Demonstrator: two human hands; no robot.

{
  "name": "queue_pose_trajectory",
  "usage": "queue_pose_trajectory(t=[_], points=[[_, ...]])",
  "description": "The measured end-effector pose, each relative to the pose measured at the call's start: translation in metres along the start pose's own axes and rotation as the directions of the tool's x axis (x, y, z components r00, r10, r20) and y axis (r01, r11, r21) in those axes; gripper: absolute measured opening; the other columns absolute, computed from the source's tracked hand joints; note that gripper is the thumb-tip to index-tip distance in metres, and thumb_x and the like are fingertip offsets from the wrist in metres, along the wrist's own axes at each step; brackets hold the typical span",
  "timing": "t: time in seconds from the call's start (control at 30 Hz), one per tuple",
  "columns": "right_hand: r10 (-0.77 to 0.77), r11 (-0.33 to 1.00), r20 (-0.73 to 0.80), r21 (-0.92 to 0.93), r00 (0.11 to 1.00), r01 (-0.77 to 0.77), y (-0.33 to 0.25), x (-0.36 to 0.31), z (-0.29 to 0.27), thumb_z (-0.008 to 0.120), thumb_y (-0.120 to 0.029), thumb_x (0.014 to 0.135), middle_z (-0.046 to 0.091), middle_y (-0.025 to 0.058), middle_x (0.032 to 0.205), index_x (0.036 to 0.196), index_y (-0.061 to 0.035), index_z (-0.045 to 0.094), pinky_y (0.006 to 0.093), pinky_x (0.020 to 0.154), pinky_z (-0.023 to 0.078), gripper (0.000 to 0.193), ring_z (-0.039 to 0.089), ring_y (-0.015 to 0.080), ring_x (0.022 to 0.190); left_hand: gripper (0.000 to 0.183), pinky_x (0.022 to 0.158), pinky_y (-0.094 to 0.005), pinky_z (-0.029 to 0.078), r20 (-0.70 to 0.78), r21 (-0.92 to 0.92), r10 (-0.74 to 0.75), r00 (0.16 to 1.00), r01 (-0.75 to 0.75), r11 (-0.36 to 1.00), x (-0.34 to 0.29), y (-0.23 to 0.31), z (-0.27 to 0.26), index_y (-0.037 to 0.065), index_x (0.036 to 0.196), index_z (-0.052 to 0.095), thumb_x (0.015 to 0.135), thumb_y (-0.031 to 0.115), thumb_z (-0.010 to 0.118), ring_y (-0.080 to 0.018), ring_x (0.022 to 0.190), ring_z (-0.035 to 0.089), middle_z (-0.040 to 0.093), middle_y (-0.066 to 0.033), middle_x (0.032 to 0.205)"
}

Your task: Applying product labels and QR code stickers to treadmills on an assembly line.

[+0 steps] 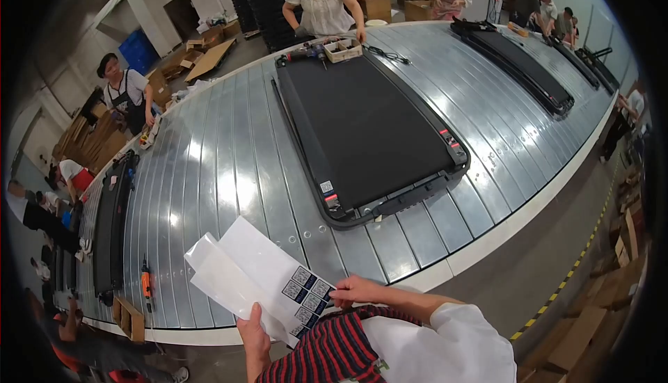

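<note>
Left hand point(255, 333) grasping overlapping white glossy paper sheets point(240, 261) at their near edge, thumb uppermost, presumably to steady them. Right hand point(358, 290) with fingertips at the black-and-white square code labels point(294, 289), turned upward, likely for access; whether it pinches label or sheet cannot be told. Sheets held before a long black rectangular deck point(369, 125) lying on the silver slatted metal conveyor point(209, 174).

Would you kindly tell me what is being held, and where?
White label sheets; the left hand holds their near edge, the right hand touches the labelled end.
</note>
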State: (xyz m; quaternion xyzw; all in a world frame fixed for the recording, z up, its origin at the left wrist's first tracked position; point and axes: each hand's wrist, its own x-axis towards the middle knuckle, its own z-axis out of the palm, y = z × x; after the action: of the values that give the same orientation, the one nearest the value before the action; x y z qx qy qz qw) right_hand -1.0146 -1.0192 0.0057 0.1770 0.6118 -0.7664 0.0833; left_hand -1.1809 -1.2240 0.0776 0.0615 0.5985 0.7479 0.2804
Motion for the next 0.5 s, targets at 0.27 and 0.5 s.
queue_pose_trajectory(t=[0.27, 0.5], points=[[0.234, 0.884, -0.088, 0.434, 0.968, -0.175, 0.016, -0.013, 0.029, 0.056, -0.029, 0.081, 0.056, -0.0025, 0.07, 0.09, -0.0074, 0.059, 0.0179, 0.047, 0.033, 0.024, 0.046, 0.0045, 0.056, 0.041, 0.087, -0.0316, 0.037, -0.021, 0.002, -0.004, 1.0, 0.004, 1.0, 0.002, 0.004, -0.022, -0.007, 0.118, 0.04, 0.081, 0.005, 0.053, -0.0206, 0.1, 0.049, 0.05, -0.0132, 0.112], [0.3, 0.75, -0.132, 0.644, 0.945, -0.149, 0.035, -0.051, 0.028, 0.055, -0.025, 0.082, 0.056, 0.0009, 0.071, 0.089, -0.0037, 0.058, 0.0199, 0.056, 0.04, 0.023, 0.05, 0.0083, 0.063, 0.039, 0.086, -0.0315, 0.038, -0.08, -0.068, 0.042, 0.996, -0.047, 0.997, -0.002, -0.002, -0.044, -0.006, 0.117, 0.041, 0.081, 0.006, 0.053, -0.0205, 0.097, 0.05, 0.051, -0.0116, 0.11]])
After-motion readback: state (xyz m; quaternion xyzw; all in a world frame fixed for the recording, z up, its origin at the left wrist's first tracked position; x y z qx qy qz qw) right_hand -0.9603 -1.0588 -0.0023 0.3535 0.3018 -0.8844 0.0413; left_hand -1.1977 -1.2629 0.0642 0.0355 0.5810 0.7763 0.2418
